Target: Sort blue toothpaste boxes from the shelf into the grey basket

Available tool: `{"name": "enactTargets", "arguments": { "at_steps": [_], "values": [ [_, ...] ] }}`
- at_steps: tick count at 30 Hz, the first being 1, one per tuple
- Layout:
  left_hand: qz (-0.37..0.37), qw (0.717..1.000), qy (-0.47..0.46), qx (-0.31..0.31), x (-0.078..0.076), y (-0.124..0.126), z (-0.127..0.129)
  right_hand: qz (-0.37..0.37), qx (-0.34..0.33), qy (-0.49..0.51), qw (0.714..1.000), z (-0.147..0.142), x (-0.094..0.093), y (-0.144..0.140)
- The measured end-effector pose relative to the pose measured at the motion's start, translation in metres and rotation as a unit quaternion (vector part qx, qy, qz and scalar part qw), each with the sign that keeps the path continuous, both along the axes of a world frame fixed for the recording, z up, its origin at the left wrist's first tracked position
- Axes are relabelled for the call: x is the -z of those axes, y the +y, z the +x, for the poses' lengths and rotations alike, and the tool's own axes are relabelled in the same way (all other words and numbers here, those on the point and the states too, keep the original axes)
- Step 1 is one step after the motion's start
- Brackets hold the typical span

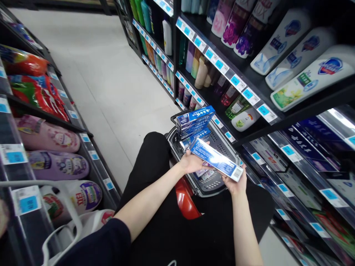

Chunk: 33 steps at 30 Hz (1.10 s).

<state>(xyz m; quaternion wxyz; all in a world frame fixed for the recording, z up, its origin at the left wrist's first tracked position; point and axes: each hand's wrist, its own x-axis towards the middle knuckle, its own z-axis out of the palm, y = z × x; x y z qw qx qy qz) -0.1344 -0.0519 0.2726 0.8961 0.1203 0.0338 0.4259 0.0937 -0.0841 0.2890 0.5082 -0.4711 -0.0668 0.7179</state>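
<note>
A long blue-and-white toothpaste box (215, 157) lies slantwise between my hands, over a grey plastic basket (222, 138). My left hand (191, 162) holds its upper-left end from below, with the thumb at the edge. At the lower-right end, by the barcode, the fingers of my right hand (237, 183) close round the box. Inside the basket, similar blue boxes (195, 120) are stacked at the far end. More packaging shows partly beneath my hands, mostly hidden by the held box.
Shelves of shampoo and body-wash bottles (313, 77) rise on the right, above racks of boxed goods (299, 144). Detergent bottles (58, 164) and bags (36, 92) line the left shelf. A red glossy object (185, 199) sits between my legs. Pale floor (97, 74) runs ahead.
</note>
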Motion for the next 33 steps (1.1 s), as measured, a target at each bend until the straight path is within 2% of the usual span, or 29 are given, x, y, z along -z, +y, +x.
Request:
{"name": "enactTargets", "arguments": {
  "at_steps": [8, 15, 28, 33],
  "values": [
    [-0.020, 0.999, -0.042, 0.018, -0.0032, 0.0015, -0.0005, -0.027, 0.006, -0.001, 1.000, -0.0007, -0.0018, -0.0001],
    [-0.015, 0.999, -0.036, 0.021, -0.0049, 0.0008, -0.0007, -0.024, 0.003, 0.005, 1.000, 0.0024, 0.0024, -0.0004],
    [-0.035, 0.998, -0.044, 0.035, 0.0029, 0.0015, -0.0025, -0.046, 0.015, -0.002, 0.999, 0.0050, 0.0068, 0.0008],
    [-0.027, 0.997, -0.031, 0.065, 0.0025, -0.0001, -0.0052, -0.033, 0.018, -0.027, 0.999, 0.0075, 0.0054, 0.0019]
  ]
}}
